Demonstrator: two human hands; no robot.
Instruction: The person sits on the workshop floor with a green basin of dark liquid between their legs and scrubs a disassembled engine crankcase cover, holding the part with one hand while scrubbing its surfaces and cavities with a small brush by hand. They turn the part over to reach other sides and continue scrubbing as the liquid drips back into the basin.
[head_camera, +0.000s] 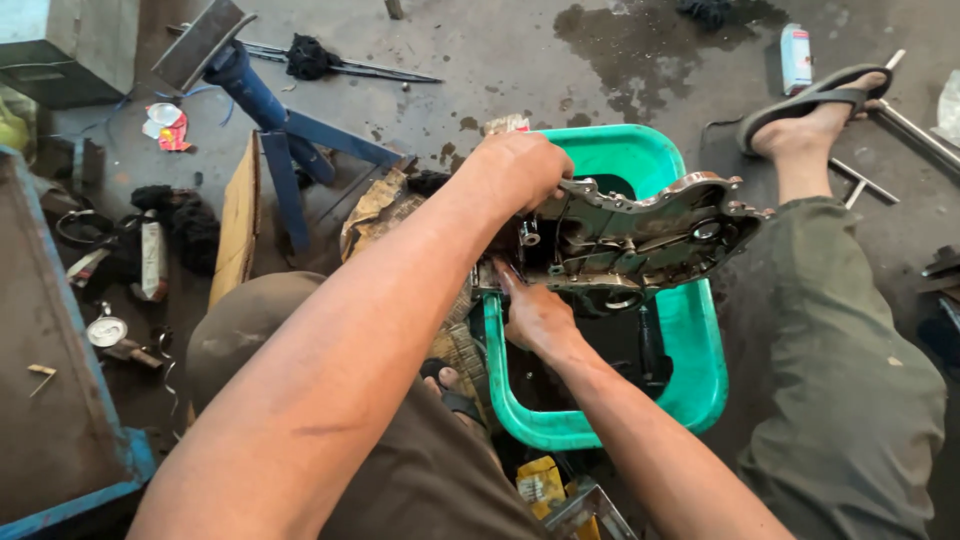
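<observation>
Green plastic is your landmark here: the tub (700, 370) sits on the concrete floor (520, 70) between your legs, and the greasy metal engine cover (640, 235) is held across its top, tilted, over dark liquid in the bottom. Your left hand (520, 170) is clenched over the cover's upper left edge, above the tub's far-left rim; its fingers are closed on the casting. Your right hand (535, 315) comes in at the tub's left wall, fingers (505, 275) pressed against the cover's lower left corner, though whether they grip it or only steady it I cannot tell. By the look of it, you are in the washing or stripping stage of work on this cover, and the next move calls for a firm hold, since the part looks oily and heavy. The cover's underside is hidden, the tub's contents are too dark to read, and the small items left of the tub beside the blue stand (280, 130) are hard to make out.
</observation>
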